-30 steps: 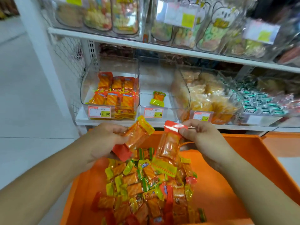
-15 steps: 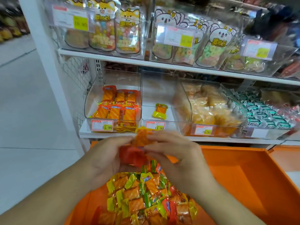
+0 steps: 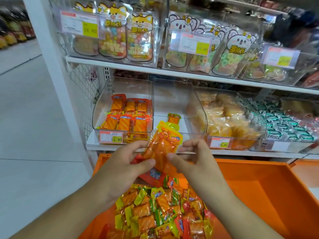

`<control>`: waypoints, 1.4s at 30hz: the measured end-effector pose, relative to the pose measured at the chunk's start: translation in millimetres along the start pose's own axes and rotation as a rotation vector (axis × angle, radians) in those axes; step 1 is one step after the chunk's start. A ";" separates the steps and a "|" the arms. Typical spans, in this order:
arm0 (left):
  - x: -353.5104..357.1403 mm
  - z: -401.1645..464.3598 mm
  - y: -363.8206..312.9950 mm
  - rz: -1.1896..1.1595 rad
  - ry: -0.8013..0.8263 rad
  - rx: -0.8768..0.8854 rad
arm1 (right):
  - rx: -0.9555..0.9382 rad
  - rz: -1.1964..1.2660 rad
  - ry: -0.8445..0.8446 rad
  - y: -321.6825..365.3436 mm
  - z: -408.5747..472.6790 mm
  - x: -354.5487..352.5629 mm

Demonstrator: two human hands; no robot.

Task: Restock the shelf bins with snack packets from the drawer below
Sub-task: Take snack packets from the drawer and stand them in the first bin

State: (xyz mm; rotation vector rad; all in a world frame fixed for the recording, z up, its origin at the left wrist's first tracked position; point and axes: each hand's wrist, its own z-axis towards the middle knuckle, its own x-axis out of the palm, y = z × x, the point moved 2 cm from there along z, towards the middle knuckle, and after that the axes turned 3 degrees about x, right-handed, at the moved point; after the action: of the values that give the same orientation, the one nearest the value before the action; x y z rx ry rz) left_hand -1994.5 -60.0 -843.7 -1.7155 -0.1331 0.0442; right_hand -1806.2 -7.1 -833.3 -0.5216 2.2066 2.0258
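The white shelf [image 3: 172, 75] stands before me, tier over tier of clear bins, and below it the orange drawer [image 3: 259, 195] is pulled out, a heap of snack packets [image 3: 155, 214] piled in its left half. On the lower tier, the left bin [image 3: 123, 114] holds rows of red-topped orange packets behind an 11.90 price tag [image 3: 111, 137]; the middle bin [image 3: 176, 107] next to it is nearly bare, with just one yellow-ended packet [image 3: 174, 118] lying at its back. The person's left hand [image 3: 124, 163] has thumb and fingers curled round a yellow-topped orange packet [image 3: 162, 147], held upright just in front of the middle bin's lip, with a red packet [image 3: 153, 176] tucked beneath it in the same hand. The right hand [image 3: 193, 157] has its fingers loosely bent with thumb and fingertip at the packet's right edge (whether it truly pinches or merely steadies, I cannot tell). To my eye this is the sorting step, with packets lifted but none placed yet. Next, the yellow one likely wants the middle bin and the red one the left, so they need parting first.
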 end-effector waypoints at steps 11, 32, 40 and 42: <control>-15.4 7.7 -5.1 -0.122 -0.099 0.042 | 0.047 0.246 0.123 -0.2 6.7 -17.4; -18.4 4.1 -3.9 0.161 -0.182 0.198 | 0.248 0.686 0.396 -5.7 0.5 6.4; -6.3 3.2 -2.8 -0.523 0.030 -0.127 | 0.195 0.520 0.155 -13.2 4.0 4.1; -6.9 3.8 -3.2 -0.419 0.014 -0.095 | 0.141 0.501 0.104 -10.5 5.6 -0.1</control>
State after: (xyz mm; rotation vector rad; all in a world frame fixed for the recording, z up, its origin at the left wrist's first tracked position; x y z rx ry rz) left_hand -2002.0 -56.6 -841.5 -1.7511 -0.4880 -0.2878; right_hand -1803.7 -2.1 -843.8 -0.0566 2.7361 2.0601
